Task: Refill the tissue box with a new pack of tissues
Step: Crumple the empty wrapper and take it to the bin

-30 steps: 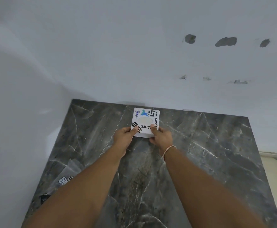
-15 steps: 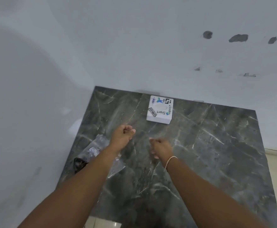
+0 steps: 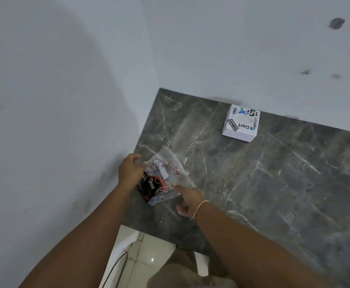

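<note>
Both hands pinch the clear plastic wrapper (image 3: 165, 175) — left hand (image 3: 131, 170) on its left edge, right hand (image 3: 188, 201) on its near corner — on the counter (image 3: 273, 183); tissue box (image 3: 241, 126) sits well apart.

Your left hand (image 3: 131, 171) grips the left edge of the clear plastic wrapper (image 3: 164, 178) near the bench's (image 3: 273, 183) left edge, while your right hand (image 3: 189, 201) pinches its near right side. The white tissue box (image 3: 241, 123), covered in stickers, sits well apart at the back of the bench, close to the wall (image 3: 232, 48).
</note>
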